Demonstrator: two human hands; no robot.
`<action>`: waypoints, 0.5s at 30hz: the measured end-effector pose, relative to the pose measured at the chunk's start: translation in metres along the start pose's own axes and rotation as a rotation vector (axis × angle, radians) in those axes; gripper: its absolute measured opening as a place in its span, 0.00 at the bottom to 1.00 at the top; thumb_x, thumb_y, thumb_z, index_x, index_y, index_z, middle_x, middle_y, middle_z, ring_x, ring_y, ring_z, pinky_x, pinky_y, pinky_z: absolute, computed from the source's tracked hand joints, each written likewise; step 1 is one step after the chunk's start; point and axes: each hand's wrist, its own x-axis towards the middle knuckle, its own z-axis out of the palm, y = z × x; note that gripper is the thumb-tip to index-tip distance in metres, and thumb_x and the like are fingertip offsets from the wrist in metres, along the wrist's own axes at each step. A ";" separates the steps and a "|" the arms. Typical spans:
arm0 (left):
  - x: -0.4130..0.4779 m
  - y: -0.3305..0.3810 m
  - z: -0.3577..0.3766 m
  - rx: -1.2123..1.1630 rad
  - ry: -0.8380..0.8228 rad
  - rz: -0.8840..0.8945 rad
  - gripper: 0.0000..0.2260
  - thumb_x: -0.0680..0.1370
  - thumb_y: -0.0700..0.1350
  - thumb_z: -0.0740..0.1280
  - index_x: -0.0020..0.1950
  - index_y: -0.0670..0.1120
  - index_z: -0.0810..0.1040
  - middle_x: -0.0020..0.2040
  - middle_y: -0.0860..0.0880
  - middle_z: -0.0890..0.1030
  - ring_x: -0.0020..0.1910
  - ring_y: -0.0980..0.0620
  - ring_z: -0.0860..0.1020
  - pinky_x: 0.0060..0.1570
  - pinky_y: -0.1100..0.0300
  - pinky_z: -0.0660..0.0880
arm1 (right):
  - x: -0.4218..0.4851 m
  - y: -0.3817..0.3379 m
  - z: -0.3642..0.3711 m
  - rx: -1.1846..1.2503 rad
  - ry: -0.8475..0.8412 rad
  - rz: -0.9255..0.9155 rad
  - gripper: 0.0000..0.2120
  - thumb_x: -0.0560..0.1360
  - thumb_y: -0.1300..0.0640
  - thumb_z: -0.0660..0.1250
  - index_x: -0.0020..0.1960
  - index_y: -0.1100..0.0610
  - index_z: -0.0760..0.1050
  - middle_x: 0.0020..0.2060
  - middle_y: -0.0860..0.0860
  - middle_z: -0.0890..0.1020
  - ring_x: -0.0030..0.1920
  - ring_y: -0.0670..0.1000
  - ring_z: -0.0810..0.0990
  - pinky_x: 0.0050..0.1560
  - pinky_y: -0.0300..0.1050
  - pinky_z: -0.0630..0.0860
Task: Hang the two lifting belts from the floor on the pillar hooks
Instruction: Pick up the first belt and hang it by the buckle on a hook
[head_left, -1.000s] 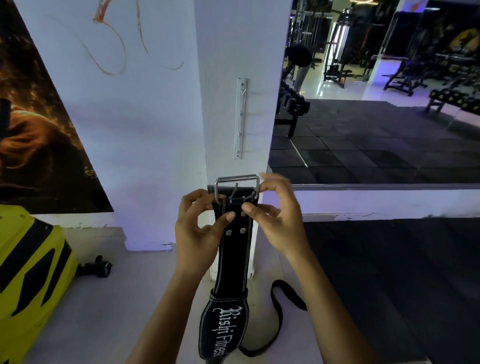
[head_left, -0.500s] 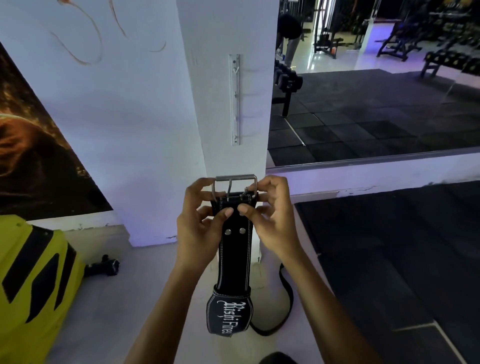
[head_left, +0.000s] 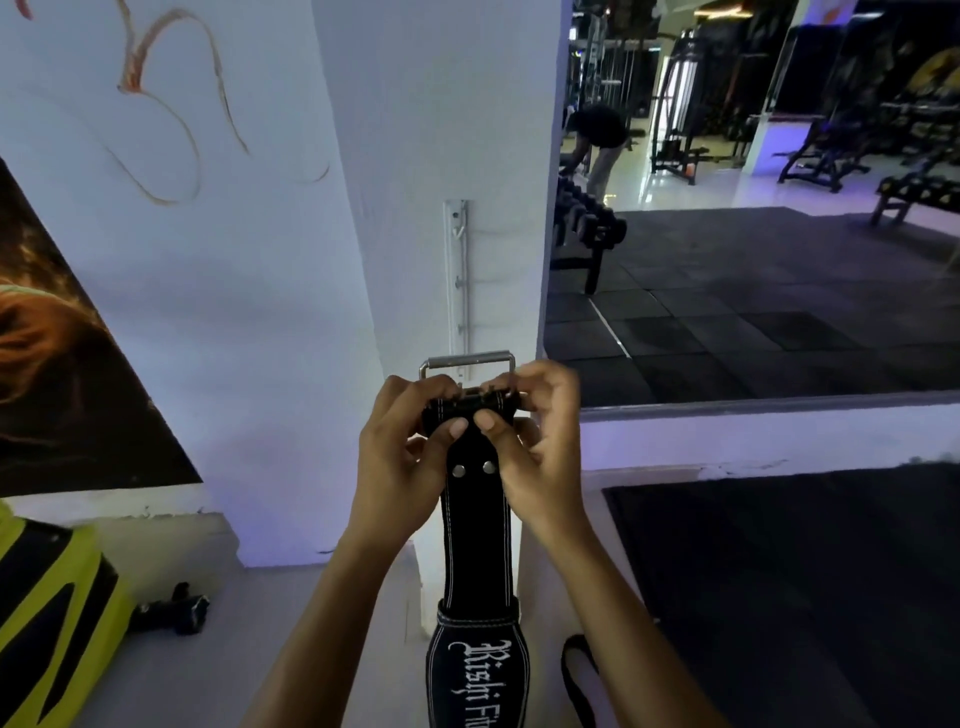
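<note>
Both hands, left hand (head_left: 400, 457) and right hand (head_left: 540, 447), gripped a black lifting belt (head_left: 475, 525) lettered "Rishi Fit…", its buckle (head_left: 466, 362) just below the pillar's hook rail (head_left: 456, 280).

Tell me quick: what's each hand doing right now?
Left hand: closed on the lifting belt just below its buckle.
Right hand: closed on the same belt's buckle end, opposite side.

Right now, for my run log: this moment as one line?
both hands hold belt | buckle below hook rail | not hung
</note>
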 end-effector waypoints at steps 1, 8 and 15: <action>0.009 -0.001 0.006 -0.018 0.021 -0.007 0.12 0.74 0.39 0.68 0.54 0.53 0.77 0.46 0.55 0.74 0.44 0.55 0.79 0.37 0.64 0.78 | 0.011 0.002 -0.003 0.025 -0.002 0.011 0.25 0.73 0.68 0.69 0.60 0.45 0.66 0.48 0.44 0.80 0.52 0.48 0.81 0.50 0.52 0.78; 0.054 -0.013 0.035 -0.229 0.172 -0.178 0.28 0.74 0.33 0.71 0.67 0.55 0.67 0.44 0.59 0.80 0.41 0.52 0.84 0.40 0.61 0.81 | 0.072 0.029 -0.008 -0.038 -0.036 -0.001 0.23 0.75 0.62 0.70 0.68 0.50 0.72 0.54 0.39 0.80 0.54 0.50 0.81 0.44 0.53 0.82; 0.110 -0.038 0.034 -0.145 0.190 -0.109 0.30 0.74 0.35 0.71 0.71 0.58 0.67 0.46 0.61 0.81 0.39 0.52 0.84 0.40 0.56 0.82 | 0.128 0.049 0.009 -0.051 -0.022 -0.096 0.25 0.75 0.64 0.70 0.70 0.54 0.72 0.54 0.47 0.79 0.54 0.47 0.79 0.45 0.39 0.79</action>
